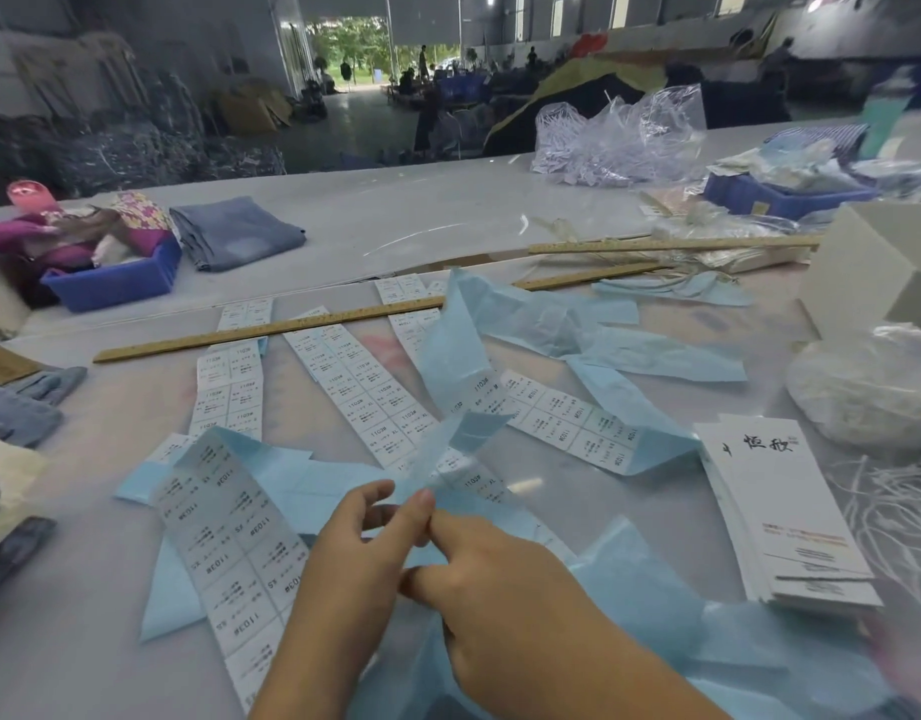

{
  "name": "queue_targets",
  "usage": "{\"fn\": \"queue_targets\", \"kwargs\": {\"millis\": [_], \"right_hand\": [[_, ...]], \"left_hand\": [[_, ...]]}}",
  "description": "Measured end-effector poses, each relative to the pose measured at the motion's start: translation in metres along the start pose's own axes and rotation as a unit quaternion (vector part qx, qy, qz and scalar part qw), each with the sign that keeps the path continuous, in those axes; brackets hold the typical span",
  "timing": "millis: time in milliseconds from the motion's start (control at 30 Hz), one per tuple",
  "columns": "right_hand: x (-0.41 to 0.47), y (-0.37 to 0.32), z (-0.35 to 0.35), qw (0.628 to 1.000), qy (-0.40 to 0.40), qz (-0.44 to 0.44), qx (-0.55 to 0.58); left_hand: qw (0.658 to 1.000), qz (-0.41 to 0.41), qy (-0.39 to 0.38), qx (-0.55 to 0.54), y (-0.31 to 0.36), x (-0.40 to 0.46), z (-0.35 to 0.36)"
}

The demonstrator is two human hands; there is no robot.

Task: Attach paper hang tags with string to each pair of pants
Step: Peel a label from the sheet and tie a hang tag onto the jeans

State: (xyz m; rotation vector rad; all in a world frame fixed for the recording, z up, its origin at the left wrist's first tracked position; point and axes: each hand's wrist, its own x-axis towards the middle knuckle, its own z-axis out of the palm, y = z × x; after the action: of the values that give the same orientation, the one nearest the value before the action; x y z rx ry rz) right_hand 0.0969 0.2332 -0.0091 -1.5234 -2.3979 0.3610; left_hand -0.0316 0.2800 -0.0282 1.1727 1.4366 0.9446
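Big dim factory hall here, grey walls (230, 39), glossy concrete floor (365, 127) catching daylight from the open doorway (352, 49) at the far end, green trees (354, 41) outside, high windows (562, 13) running along the right wall

**Hands on blue backing paper among sticker strips**

The left hand (354, 553) and right hand (495, 579) met near six o'clock, both pinching a strip of light blue backing paper (450, 366) that rose toward twelve. Size-label sticker strips (362, 387) lay across the table (396, 220). At three o'clock sat a stack of white hang tags (783, 511), white string (895, 506) just beside it. A wooden ruler (271, 332) lay at eleven.
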Motion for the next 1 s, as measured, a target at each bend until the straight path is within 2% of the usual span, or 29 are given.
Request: {"fn": "queue_targets", "kwargs": {"millis": [133,167,233,300,333,400,467,533,567,633,700,833,933,1000], "right_hand": [[0.001,0.009,0.004,0.998,-0.048,-0.032,0.012],[0.001,0.012,0.005,0.996,-0.054,-0.023,0.061],[0.003,0.018,0.002,0.978,-0.036,0.053,0.198],[0.008,0.029,-0.003,0.933,0.033,0.162,0.319],[0.010,0.035,-0.004,0.896,0.062,0.198,0.394],[0.014,0.044,-0.006,0.813,0.097,0.209,0.535],[0.016,0.044,-0.007,0.749,0.140,0.203,0.615],[0.016,0.045,-0.006,0.709,0.188,0.223,0.641],[0.015,0.046,-0.004,0.695,0.201,0.232,0.650],[0.015,0.048,-0.005,0.673,0.208,0.232,0.671],[0.014,0.049,-0.007,0.662,0.198,0.218,0.689],[0.013,0.046,-0.009,0.651,0.143,0.158,0.729],[0.013,0.045,-0.008,0.639,0.121,0.138,0.747],[0.014,0.046,-0.007,0.633,0.118,0.136,0.753]], "left_hand": [[0.994,0.034,0.042,0.097,-0.005,0.002,-0.001],[0.990,0.051,0.045,0.119,-0.006,0.000,0.001],[0.977,0.106,0.061,0.173,-0.007,-0.004,0.005],[0.946,0.181,0.099,0.252,-0.005,-0.009,0.011],[0.929,0.215,0.112,0.278,-0.004,-0.012,0.014],[0.907,0.275,0.095,0.304,-0.001,-0.019,0.022],[0.891,0.322,0.050,0.317,0.002,-0.026,0.030],[0.882,0.355,0.015,0.310,0.003,-0.030,0.034],[0.889,0.358,0.003,0.286,0.004,-0.031,0.034],[0.916,0.339,-0.009,0.214,0.008,-0.032,0.033],[0.942,0.305,0.011,0.138,0.012,-0.033,0.028],[0.983,0.170,0.070,0.030,0.014,-0.025,0.018],[0.991,0.077,0.022,-0.105,0.014,-0.019,0.015],[0.987,0.063,-0.007,-0.150,0.017,-0.018,0.014]]}}
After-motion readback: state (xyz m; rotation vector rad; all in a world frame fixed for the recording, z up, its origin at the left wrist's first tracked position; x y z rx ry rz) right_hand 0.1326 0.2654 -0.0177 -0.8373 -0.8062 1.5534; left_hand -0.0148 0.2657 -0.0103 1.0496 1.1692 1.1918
